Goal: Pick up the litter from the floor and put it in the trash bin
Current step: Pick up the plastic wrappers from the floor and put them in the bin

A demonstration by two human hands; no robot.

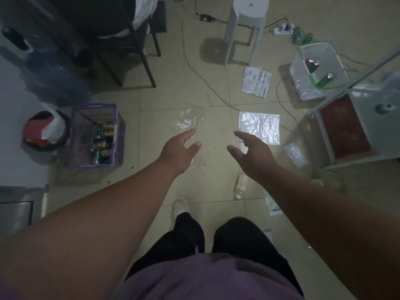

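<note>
Beyond left hand (179, 149): clear wrapper (190, 120) | by right hand (253, 154): foil sheet (259, 127) | both empty, fingers spread

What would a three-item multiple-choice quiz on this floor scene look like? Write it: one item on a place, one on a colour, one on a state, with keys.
1. Where is the trash bin?
A. Far left, beside the basket
B. Under the stool
C. Between the feet

2. What colour is the basket?
A. Green
B. Purple
C. Orange

3. What are the left hand and right hand doing?
A. Both gripping litter
B. Both open, holding nothing
C. One holding a bottle

Answers: A, the bin stands left of the basket; B, its mesh walls are purple; B, fingers are spread above the floor, the plastic bag lying ungrasped.
</note>
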